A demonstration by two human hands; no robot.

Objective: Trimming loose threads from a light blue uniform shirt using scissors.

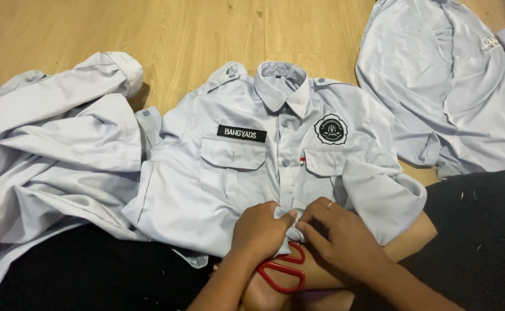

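Matt cloth shirt, glossy plastic scissors

A: What colours are seen here?

B: Mostly pale grey-blue. The buttoned shirt is shown in a plain light grey-blue with matching buttons, a black name patch lettered in white, and a round black-and-white badge. A tiny red-and-white tab is stitched by the pocket.

A: And the rest?

B: Red-handled scissors, honey-toned wood floor, and black fabric flecked white. The other shirts are coloured the same.

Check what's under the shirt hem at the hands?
Red-handled scissors lie under the pale grey buttoned shirt, below the left hand and right hand. Only the handle loops show; blades are covered.
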